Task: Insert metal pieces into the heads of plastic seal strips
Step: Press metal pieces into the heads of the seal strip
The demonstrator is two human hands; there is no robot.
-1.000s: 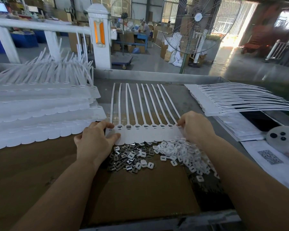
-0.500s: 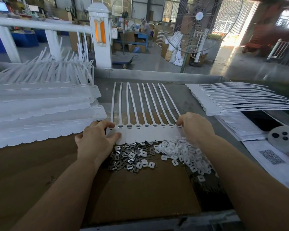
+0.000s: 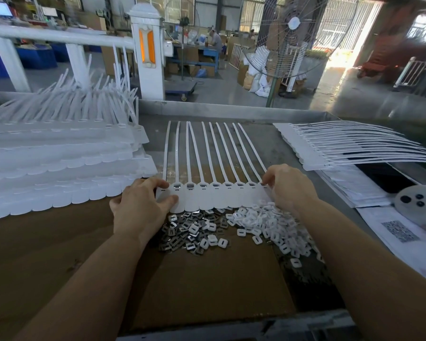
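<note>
Now, with the left hand (image 3: 143, 205) pinching the near-left corner of the seal strips (image 3: 214, 193) and the right hand (image 3: 287, 187) gripping their right end at the table's middle, any tug could shake seated metal pieces (image 3: 187, 232) loose.

White seal strips (image 3: 214, 163), silver metal pieces (image 3: 185, 232), brown cardboard (image 3: 207, 286).

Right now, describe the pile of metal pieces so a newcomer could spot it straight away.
Start at the brown cardboard sheet covering the near part of the table. Just below the row of white seal strips held between the two hands lies the pile of metal pieces. It is shiny grey and on the left; the pile of white plastic pieces beside it is on the right.
</note>
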